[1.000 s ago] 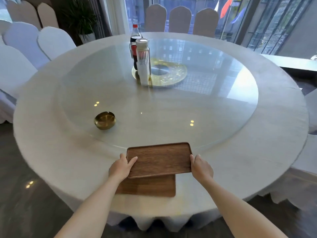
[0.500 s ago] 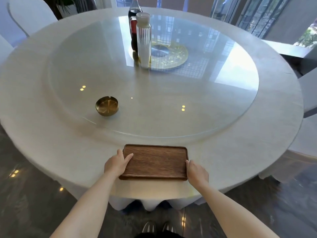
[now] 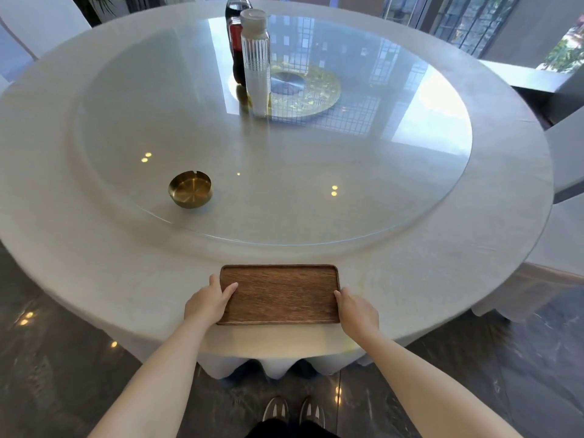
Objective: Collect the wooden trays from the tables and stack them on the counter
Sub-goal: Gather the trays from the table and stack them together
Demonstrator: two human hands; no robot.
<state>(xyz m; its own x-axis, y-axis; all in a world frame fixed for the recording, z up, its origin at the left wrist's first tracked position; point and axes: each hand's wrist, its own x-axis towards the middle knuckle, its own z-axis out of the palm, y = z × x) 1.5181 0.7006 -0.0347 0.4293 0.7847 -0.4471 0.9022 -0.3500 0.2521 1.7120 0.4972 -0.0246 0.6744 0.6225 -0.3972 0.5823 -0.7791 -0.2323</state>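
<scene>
Lying bare on both outer sides of the left hand [image 3: 208,300] and right hand [image 3: 355,308]: cloth-covered table [image 3: 126,279], leaving passage open sideways. Filling the gap between the hands: wooden tray [image 3: 279,294]. Rising just beyond the fingertips: glass turntable [image 3: 363,184] edge. Sitting farther ahead, left of the left hand: brass ashtray [image 3: 190,189]. Standing far ahead, well apart: ribbed bottle [image 3: 256,63] and cola bottle [image 3: 235,42].

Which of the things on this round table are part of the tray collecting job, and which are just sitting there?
Part of the job:
- wooden tray at the table's near edge
- left hand on its left end
- right hand on its right end

Just sitting there:
- brass ashtray on the glass turntable
- cola bottle
- ribbed clear bottle
</scene>
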